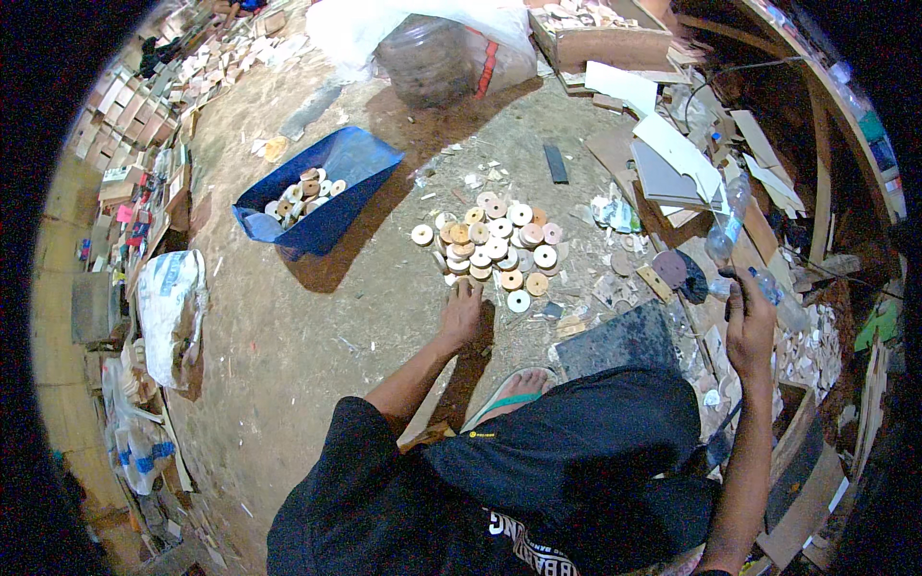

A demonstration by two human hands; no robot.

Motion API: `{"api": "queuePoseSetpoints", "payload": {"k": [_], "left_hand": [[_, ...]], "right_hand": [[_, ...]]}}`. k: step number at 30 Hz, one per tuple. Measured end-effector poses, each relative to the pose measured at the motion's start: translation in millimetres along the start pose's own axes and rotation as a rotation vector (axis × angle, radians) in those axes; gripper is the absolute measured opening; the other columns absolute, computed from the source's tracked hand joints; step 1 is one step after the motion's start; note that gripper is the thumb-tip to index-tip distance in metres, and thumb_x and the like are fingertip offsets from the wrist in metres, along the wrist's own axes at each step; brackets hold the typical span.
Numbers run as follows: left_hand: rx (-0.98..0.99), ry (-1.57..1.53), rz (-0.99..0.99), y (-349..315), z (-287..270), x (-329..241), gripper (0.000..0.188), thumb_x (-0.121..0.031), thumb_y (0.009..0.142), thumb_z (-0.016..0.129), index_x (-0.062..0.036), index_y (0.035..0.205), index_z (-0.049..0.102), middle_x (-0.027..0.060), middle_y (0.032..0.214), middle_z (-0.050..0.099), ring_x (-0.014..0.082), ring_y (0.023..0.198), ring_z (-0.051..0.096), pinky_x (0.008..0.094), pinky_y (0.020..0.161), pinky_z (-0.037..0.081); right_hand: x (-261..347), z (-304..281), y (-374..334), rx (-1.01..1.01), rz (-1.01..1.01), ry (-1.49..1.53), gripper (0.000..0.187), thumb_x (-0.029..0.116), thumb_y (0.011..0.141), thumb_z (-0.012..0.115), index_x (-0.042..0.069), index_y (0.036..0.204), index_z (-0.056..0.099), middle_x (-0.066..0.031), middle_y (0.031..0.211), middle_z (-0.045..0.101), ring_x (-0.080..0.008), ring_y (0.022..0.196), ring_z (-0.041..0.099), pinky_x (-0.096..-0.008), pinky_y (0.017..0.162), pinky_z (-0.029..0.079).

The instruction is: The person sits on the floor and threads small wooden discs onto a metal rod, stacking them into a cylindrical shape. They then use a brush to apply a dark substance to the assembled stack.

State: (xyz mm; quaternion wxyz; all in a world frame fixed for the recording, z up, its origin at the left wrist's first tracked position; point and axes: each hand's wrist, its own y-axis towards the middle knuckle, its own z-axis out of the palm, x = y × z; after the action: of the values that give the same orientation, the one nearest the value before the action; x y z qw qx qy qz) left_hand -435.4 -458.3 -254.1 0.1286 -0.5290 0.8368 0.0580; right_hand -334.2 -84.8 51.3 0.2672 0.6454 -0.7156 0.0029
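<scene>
The left hand [462, 315] is at the near edge of a heap of round discs [495, 245] (many with a central hole) on the floor [288, 365]; whether its grip pinches one, I cannot tell. The right hand [749, 322], its grip likewise unclear, is near a black round pad [692, 278].

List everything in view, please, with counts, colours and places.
Holed discs: many, overlapping, pale to tan, floor centre
Tub: one, blue, left of discs, holding more
Strip: one, black, beyond discs
Board: one, dark, right of sandal
Round pad: one, purplish, right of discs
Bag: one, translucent, top centre
Box: one, brown, top right
Sack: one, white, middle left
Wood blocks: many, pale brown, upper left
Bottles: at least two, clear, right
Sandal: one, green-strapped, on foot
Left hand: one, bare, at discs' near edge
Right hand: one, raised, near bottles
</scene>
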Motion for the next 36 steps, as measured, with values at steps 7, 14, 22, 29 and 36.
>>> {"api": "queuePoseSetpoints", "payload": {"k": [7,14,22,29,36], "left_hand": [[0.074,0.196,0.026,-0.5,8.4,-3.4,0.04,-0.012,0.08,0.06,-0.004,0.117,0.047,0.0197,0.111,0.046,0.0373,0.099,0.056,0.0493,0.069,0.055],[0.045,0.095,0.058,-10.4,11.8,-3.7,0.044,-0.01,0.077,0.062,-0.003,0.118,0.048,0.0238,0.112,0.043,0.0435,0.096,0.055,0.045,0.06,0.058],[0.069,0.049,-0.011,-3.0,8.6,-2.8,0.039,-0.009,0.076,0.063,-0.0031,0.113,0.053,0.022,0.114,0.044,0.0436,0.1,0.053,0.0454,0.068,0.056],[-0.029,-0.092,-0.096,21.9,-15.5,-3.1,0.043,-0.007,0.075,0.065,-0.0067,0.116,0.054,0.0227,0.112,0.047,0.0441,0.101,0.053,0.0471,0.073,0.054],[0.004,-0.035,-0.087,29.8,-5.4,-4.2,0.052,-0.013,0.074,0.067,-0.0092,0.123,0.049,0.0226,0.114,0.047,0.0451,0.102,0.052,0.0516,0.072,0.055]], "right_hand": [[-3.4,3.5,-0.3,0.014,0.037,0.002,0.021,0.011,0.096,0.047,0.005,0.108,0.062,-0.008,0.057,0.048,-0.0155,0.051,0.047,-0.0324,0.051,0.038],[-6.9,3.3,-2.7,0.006,0.034,-0.037,0.019,0.013,0.097,0.046,0.004,0.104,0.062,-0.0078,0.057,0.049,-0.0162,0.05,0.047,-0.0328,0.05,0.037],[-6.6,0.5,-1.0,0.007,-0.017,-0.078,0.019,0.015,0.097,0.047,0.004,0.101,0.061,-0.008,0.057,0.048,-0.0164,0.05,0.047,-0.0329,0.05,0.038],[-7.3,0.3,-2.9,0.021,0.006,-0.074,0.019,0.014,0.096,0.047,0.002,0.102,0.061,-0.0115,0.06,0.051,-0.0204,0.052,0.05,-0.0348,0.053,0.039],[-3.8,-2.3,-2.3,0.082,0.083,-0.033,0.018,0.013,0.096,0.048,0.0,0.1,0.059,-0.0156,0.067,0.054,-0.0274,0.057,0.052,-0.0382,0.057,0.04]]}}
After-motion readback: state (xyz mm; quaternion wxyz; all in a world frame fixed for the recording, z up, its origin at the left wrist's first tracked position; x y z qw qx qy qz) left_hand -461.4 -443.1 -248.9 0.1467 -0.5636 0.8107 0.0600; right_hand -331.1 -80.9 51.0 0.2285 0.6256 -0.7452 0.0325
